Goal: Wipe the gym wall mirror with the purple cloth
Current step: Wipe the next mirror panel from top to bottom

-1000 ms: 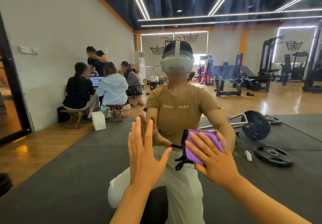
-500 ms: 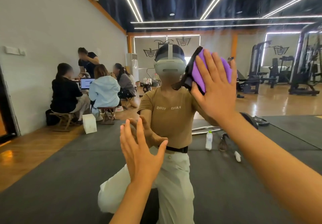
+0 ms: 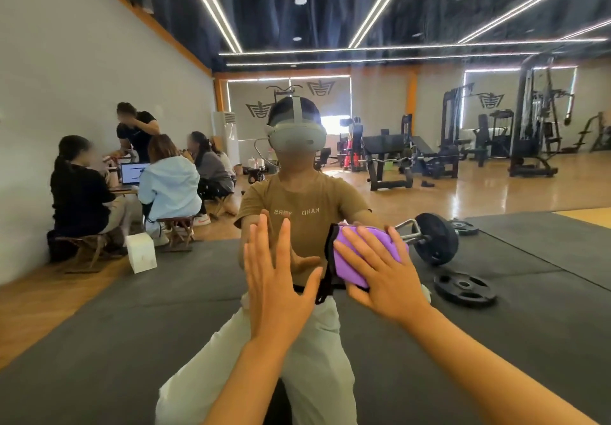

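Observation:
The wall mirror [image 3: 429,342] fills the whole view and reflects the gym and me kneeling in a tan shirt and headset. My right hand [image 3: 383,276] lies flat with spread fingers on the purple cloth [image 3: 353,259], pressing it against the glass at waist height of my reflection. A black edge of the cloth hangs down at its left side. My left hand [image 3: 277,279] is open, palm flat on the mirror just left of the cloth, fingers straight and pointing up.
In the reflection lie a loaded barbell [image 3: 433,239] and a loose weight plate [image 3: 464,287] on the dark floor mat at the right. Several people sit round a laptop at the left wall [image 3: 139,190]. Gym machines [image 3: 532,127] stand at the back right.
My right hand has swept the cloth down the mirror from head height to waist height. The left hand has stayed pressed on the glass.

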